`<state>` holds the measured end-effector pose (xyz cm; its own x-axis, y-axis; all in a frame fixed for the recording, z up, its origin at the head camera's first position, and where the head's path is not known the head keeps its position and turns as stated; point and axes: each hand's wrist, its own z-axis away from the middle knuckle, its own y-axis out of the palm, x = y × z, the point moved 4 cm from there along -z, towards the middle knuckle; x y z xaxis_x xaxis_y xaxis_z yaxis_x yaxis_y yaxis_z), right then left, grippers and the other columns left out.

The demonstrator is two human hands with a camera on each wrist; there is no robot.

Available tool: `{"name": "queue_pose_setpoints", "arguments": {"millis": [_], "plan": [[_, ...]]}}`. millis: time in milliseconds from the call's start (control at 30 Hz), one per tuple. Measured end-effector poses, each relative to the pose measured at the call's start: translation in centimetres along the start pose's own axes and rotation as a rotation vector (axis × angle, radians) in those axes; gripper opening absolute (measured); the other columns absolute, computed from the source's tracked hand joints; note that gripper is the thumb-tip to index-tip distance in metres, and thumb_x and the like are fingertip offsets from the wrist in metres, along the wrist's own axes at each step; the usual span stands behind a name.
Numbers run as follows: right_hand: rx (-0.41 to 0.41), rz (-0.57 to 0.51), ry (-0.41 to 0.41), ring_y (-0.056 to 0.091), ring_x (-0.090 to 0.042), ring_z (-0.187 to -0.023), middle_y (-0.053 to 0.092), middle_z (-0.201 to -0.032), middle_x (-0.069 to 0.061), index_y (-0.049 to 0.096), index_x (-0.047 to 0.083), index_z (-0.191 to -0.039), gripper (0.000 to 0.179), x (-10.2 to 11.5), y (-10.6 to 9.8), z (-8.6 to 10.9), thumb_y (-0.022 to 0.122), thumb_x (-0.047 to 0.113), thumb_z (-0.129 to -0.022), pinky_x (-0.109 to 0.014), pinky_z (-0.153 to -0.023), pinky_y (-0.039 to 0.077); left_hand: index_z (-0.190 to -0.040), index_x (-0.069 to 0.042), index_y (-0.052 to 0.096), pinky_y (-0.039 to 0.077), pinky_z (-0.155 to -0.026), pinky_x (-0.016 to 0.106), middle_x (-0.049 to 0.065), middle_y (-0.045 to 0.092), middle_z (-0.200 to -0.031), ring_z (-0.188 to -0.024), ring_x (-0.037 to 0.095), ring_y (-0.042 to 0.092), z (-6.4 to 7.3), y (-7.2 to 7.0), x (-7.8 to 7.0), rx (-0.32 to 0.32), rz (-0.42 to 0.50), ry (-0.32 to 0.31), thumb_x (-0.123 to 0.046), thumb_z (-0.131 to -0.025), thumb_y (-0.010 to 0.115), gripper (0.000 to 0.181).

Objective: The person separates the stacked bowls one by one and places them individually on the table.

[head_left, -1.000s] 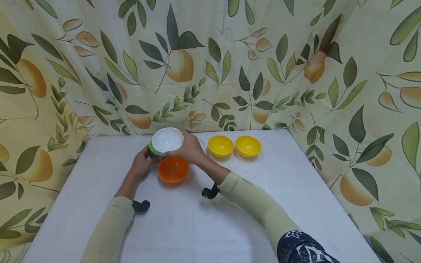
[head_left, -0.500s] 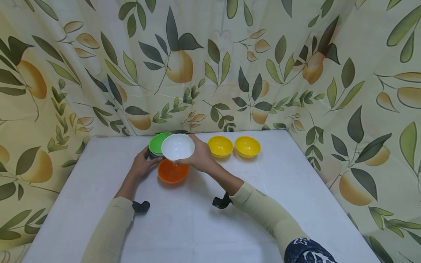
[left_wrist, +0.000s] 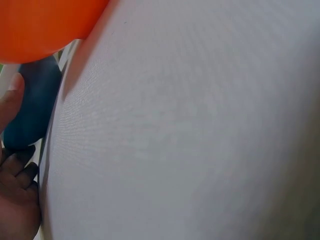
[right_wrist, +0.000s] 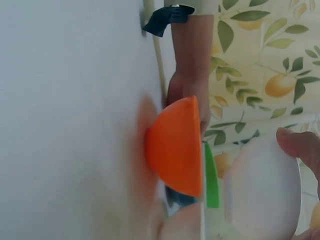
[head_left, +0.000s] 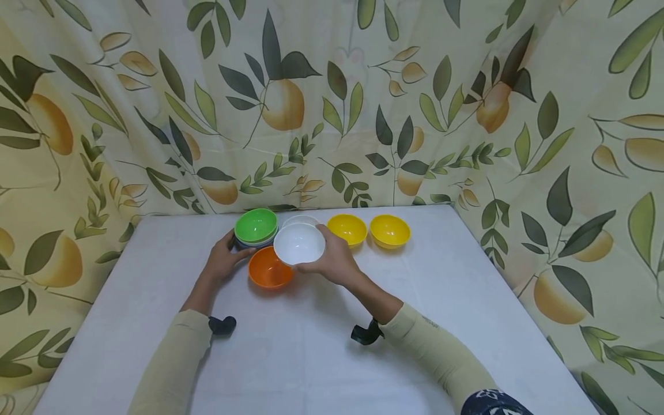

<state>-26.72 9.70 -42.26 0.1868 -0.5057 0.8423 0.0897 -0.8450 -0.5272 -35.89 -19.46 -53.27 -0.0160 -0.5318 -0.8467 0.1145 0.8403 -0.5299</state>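
A green bowl [head_left: 256,225] tops a small stack at the back left of the table, with a blue bowl [left_wrist: 35,100] lower in it. My left hand [head_left: 224,257] holds the stack from the left and front, its thumb against the blue bowl. In my right hand [head_left: 337,259] is a white bowl [head_left: 299,244], gripped by its right side and raised off the table. An orange bowl [head_left: 267,274] sits just in front of the stack, partly covered by the raised bowl in the head view. Behind the raised bowl, the rim of a second white bowl [head_left: 301,218] shows.
Two yellow bowls, a left one [head_left: 346,229] and a right one [head_left: 390,231], stand side by side along the back of the table. White cloth [head_left: 290,357] covers the tabletop. A fruit-patterned curtain [head_left: 332,115] hangs directly behind it.
The right hand has carried the white bowl rightward and slightly nearer, off the top of the stack. This uncovered the green bowl. My left hand has stayed at the stack.
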Motion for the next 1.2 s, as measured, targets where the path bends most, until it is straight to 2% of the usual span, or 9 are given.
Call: {"name": "queue_pose_setpoints", "arguments": {"millis": [200, 400, 600, 900, 1200], "plan": [[-0.024, -0.011, 0.044, 0.059, -0.031, -0.123, 0.061, -0.141, -0.01, 0.049, 0.008, -0.151, 0.1, -1.8, -0.3, 1.0, 0.101, 0.032, -0.069, -0.05, -0.098, 0.058, -0.168, -0.005, 0.016, 0.016, -0.127, 0.057, 0.02, 0.019, -0.172, -0.159, 0.04, 0.015, 0.1, 0.1, 0.1, 0.0, -0.005, -0.017, -0.041, -0.094, 0.081, 0.105], [-0.053, -0.013, 0.036, 0.059, -0.032, -0.125, 0.061, -0.142, -0.012, 0.05, 0.006, -0.15, 0.098, -3.3, -0.4, 1.4, 0.101, 0.028, -0.069, -0.051, -0.101, 0.057, -0.168, -0.005, 0.015, 0.016, -0.127, 0.058, 0.02, 0.019, -0.172, -0.159, 0.04, 0.015, 0.2, 0.0, -0.1, 0.001, 0.002, -0.022, -0.043, -0.093, 0.081, 0.106], [-0.059, 0.028, 0.075, 0.059, -0.032, -0.125, 0.061, -0.143, -0.011, 0.049, 0.008, -0.151, 0.099, -4.9, -0.3, 1.9, 0.101, 0.027, -0.069, -0.052, -0.102, 0.056, -0.168, -0.005, 0.015, 0.015, -0.127, 0.058, 0.02, 0.018, -0.172, -0.159, 0.04, 0.015, 0.2, 0.0, 0.0, 0.012, 0.006, -0.032, -0.042, -0.093, 0.08, 0.107], [-0.073, 0.071, 0.133, 0.059, -0.033, -0.126, 0.06, -0.145, -0.012, 0.048, 0.012, -0.155, 0.104, -6.2, -0.3, 2.2, 0.101, 0.031, -0.068, -0.052, -0.103, 0.055, -0.168, -0.004, 0.015, 0.015, -0.127, 0.057, 0.021, 0.019, -0.172, -0.158, 0.041, 0.016, 0.1, -0.2, -0.3, 0.009, 0.003, -0.014, -0.043, -0.093, 0.08, 0.107], [-0.093, 0.077, 0.125, 0.061, -0.032, -0.124, 0.064, -0.14, -0.012, 0.052, 0.008, -0.149, 0.099, -7.4, -0.7, 2.4, 0.103, 0.029, -0.066, -0.052, -0.104, 0.055, -0.168, -0.005, 0.015, 0.015, -0.127, 0.058, 0.021, 0.019, -0.172, -0.158, 0.041, 0.015, 0.0, -0.2, -0.1, 0.013, -0.002, -0.021, -0.044, -0.093, 0.081, 0.107]]}}
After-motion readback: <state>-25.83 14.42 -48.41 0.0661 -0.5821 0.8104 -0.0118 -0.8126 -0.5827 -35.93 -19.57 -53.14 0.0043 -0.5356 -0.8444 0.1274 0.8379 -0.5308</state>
